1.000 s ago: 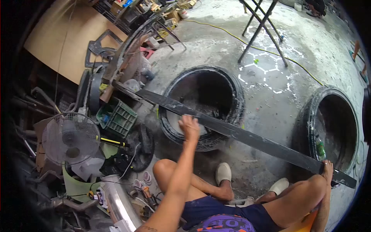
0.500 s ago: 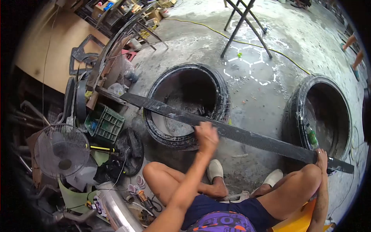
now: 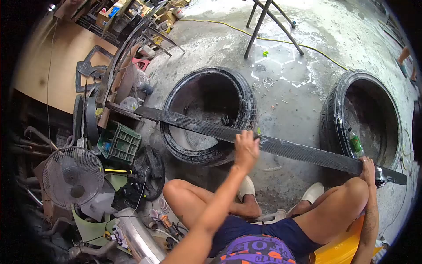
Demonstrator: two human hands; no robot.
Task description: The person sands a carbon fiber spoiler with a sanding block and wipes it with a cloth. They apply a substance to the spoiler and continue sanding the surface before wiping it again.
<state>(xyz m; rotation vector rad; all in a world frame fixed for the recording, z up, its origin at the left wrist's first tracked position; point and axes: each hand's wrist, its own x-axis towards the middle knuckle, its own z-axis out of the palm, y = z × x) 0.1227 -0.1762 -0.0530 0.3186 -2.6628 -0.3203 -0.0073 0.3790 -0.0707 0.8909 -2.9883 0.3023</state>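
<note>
Right hand: you had it near the Strip's right end, much where it was a second earlier; its fingers lay close together over the edge; whether they gripped or only pressed, you could not tell from here.
Left hand: you had moved it along the Strip, from over the Left tire's opening to beside that tire's right side, so the gap between your hands had narrowed; its fingers were bent and close together on the surface; whether they held anything small, you could not tell.
Strip: long, dark, with a fine weave that showed more plainly than a second earlier, perhaps only through the light; it ran aslant before you, across the Left tire and past the near side of the Right tire; it had kept that lie while your left hand travelled, which suggested a steady hold.
Left tire: lay open side up, beneath the Strip.
Right tire: stood tilted, with a green Bottle inside.
Crate: green, beyond the Fan, to your left.
Person: another's legs showed at the far right edge, well apart from your hands.
Writing: your Shirt carried large letters, upside down in view, perhaps "FOR" and "THE"; the Bottle gave no readable label; no brand could be made out.
</note>
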